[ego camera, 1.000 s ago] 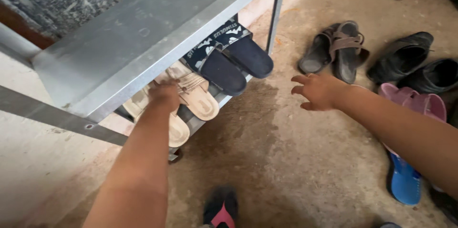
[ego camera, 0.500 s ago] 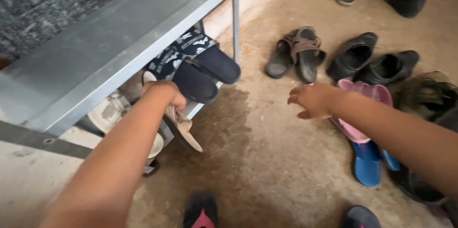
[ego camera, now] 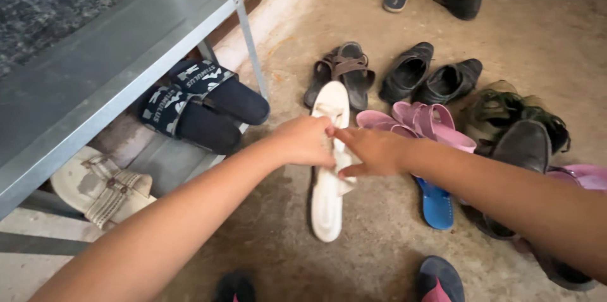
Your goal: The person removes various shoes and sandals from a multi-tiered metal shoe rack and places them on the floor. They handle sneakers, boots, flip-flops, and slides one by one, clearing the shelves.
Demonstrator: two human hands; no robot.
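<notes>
Showing, from left to right: a grey sheet-metal shoe rack whose lower shelf carries one cream strapped sandal and a pair of dark navy slides with patterned white bands; the left hand, fingers curled tight around the strap region of a long cream flat sandal held over the bare concrete floor; the right hand, fingers loosely extended and partly spread, its fingertips touching the same sandal at the strap, not closed around it. The held sandal hangs lengthwise, toe end away from the viewer, heel end nearest the floor; whether the heel touches the ground cannot be told. Judged risk: the grip sits near mid-length on a soft strap, so the sandal could pivot or slip out and drop among the loose footwear to the right, namely brown strapped sandals, pink slip-ons and a blue flip-flop, with a knock scattering them
</notes>
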